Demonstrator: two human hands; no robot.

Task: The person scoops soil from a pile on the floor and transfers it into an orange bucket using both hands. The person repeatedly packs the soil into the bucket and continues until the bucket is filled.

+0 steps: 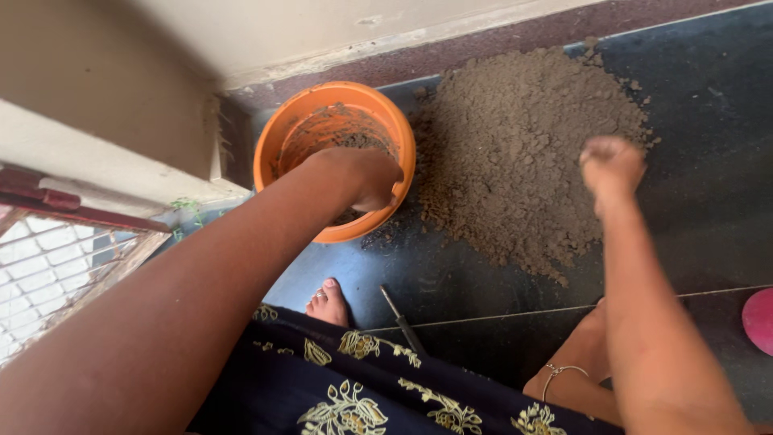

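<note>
An orange pot (334,157) with soil in it stands on the dark floor (708,201) near the wall corner. The left hand (366,177) reaches inside it, curled, grip unclear. Just beside lies a soil heap (515,153), over which the right hand (612,165) hovers, closed into a fist.

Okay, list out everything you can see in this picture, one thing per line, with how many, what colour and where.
pot: one, orange plastic, on the floor near the wall corner, some soil inside
soil heap: one, brown-grey, on the dark floor just right of the pot
floor: dark tiles with a pale joint line
thin tool: one, dark rod-like, lying on the floor near the foot; kind unclear
pink round thing: one, cut off at the right edge
window grille: one, reddish frame, lower left
garment: dark blue with gold flower print, bottom middle
foot: one bare, below the pot
ankle chain: one, silvery, lower right
left hand: over the pot rim, fingers curled downward
right hand: closed, over the heap's right edge
</note>
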